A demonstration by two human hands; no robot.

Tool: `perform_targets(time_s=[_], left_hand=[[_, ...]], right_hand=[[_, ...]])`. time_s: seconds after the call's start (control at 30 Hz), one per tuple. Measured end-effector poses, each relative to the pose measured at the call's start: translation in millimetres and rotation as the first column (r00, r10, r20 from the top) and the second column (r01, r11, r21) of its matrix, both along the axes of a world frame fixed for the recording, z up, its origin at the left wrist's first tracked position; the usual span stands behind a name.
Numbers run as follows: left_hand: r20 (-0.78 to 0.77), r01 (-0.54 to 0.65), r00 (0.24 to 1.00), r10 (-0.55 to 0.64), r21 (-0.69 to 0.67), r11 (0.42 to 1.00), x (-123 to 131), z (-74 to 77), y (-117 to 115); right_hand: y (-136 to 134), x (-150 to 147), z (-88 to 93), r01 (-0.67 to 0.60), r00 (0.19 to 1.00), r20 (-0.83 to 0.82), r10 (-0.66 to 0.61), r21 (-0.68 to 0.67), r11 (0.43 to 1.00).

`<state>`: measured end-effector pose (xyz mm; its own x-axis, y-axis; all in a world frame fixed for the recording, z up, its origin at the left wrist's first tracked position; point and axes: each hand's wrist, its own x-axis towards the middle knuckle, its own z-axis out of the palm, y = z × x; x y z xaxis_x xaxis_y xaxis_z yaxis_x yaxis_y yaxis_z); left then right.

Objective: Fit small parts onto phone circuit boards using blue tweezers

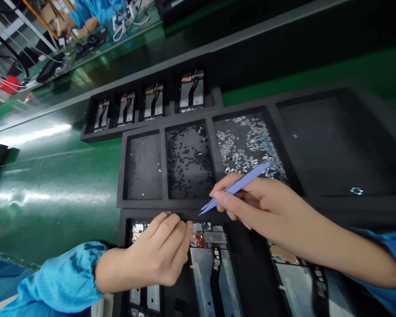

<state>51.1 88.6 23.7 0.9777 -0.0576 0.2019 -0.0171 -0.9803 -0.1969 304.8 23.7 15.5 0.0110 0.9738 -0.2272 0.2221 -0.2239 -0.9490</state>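
My right hand pinches a pair of purple tweezers. Their tips point down left, just above the foam tray and beyond the top edge of an opened phone. My left hand is closed, fingers bent together, with its fingertips by the upper left corner of that phone; whatever they may hold is hidden. Beneath this hand another opened phone is partly covered. A third opened phone lies under my right forearm. Small silver pieces and small black pieces fill two compartments behind my hands.
The black compartment tray stands behind the phone tray; its right compartment holds a small shiny ring-like piece. Farther back, another tray carries several opened phones. Across the green bench, a person in blue sleeves works near cables.
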Motion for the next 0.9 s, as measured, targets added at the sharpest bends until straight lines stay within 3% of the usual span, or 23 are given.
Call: perform_targets(time_s=[0.2,0.3,0.5,0.7,0.9], left_hand=[[-0.057,0.019,0.998,-0.017,0.028,0.999,-0.3,10.2,4.0],[-0.037,-0.018,0.999,0.018,-0.003,1.000,1.6,9.4,3.2],[0.026,0.002,1.000,-0.001,-0.018,1.000,-5.0,-0.8,2.5],[0.074,0.013,0.997,-0.009,-0.055,0.998,-8.1,-0.8,6.9],[0.068,0.013,0.998,-0.005,-0.119,0.993,-7.9,4.6,11.9]], right_hand=[[1.3,0.2,1.5,0.085,0.991,-0.104,-0.084,-0.002,0.996],[6.2,0.6,9.0,0.107,0.993,-0.053,-0.104,0.061,0.992],[40.8,4.7,11.4,-0.094,0.960,0.280,0.009,0.293,0.951],[60.8,5.8,-10.1,-0.197,0.934,0.350,0.077,0.322,0.926],[58.8,7.1,-9.0,-0.261,0.884,0.461,0.078,0.349,0.900]])
